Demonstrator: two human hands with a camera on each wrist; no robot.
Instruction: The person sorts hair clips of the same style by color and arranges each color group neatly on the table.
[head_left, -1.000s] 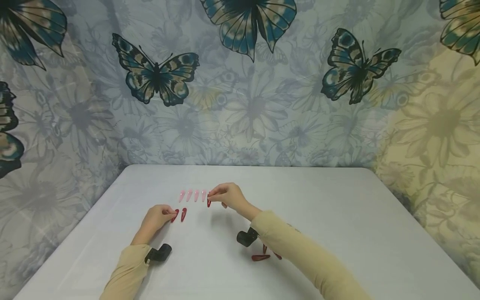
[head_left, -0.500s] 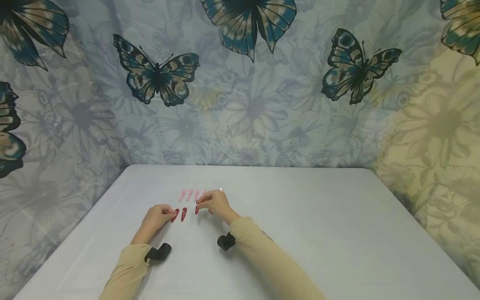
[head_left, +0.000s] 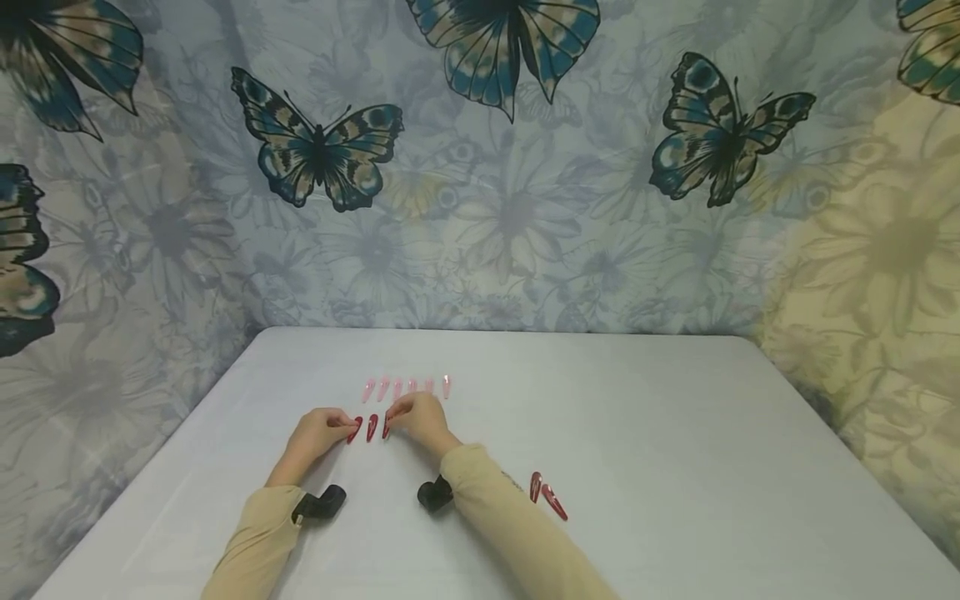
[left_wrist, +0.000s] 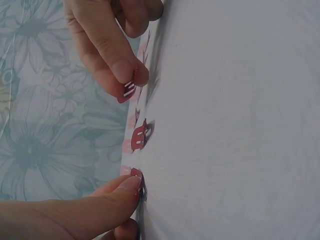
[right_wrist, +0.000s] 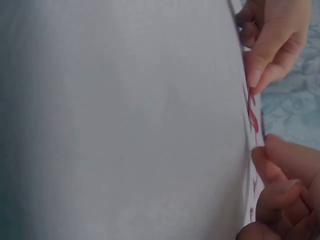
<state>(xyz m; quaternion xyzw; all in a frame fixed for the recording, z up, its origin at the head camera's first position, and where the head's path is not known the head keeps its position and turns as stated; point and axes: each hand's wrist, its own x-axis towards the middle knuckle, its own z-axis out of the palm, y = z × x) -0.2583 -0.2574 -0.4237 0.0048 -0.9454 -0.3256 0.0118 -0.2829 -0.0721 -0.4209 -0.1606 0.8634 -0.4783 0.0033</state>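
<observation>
My left hand pinches the leftmost red snap hair clip, which lies on the white table. Just to its right is another red hair clip, untouched by either hand. Between thumb and fingertips my right hand holds a third red hair clip, right of the untouched one; in the left wrist view it looks raised off the table. Behind these runs a row of several pink hair clips, ending at a pink clip on the right. My right fingers partly hide the row.
Two more red hair clips lie beside my right sleeve, which covers part of the table there. The white table reaches back to a butterfly-patterned cloth wall. A black camera is strapped to each wrist.
My right hand has come left and nearer, carrying its red clip from the pink row's right end to beside the red clips. My left hand stays on its clip.
</observation>
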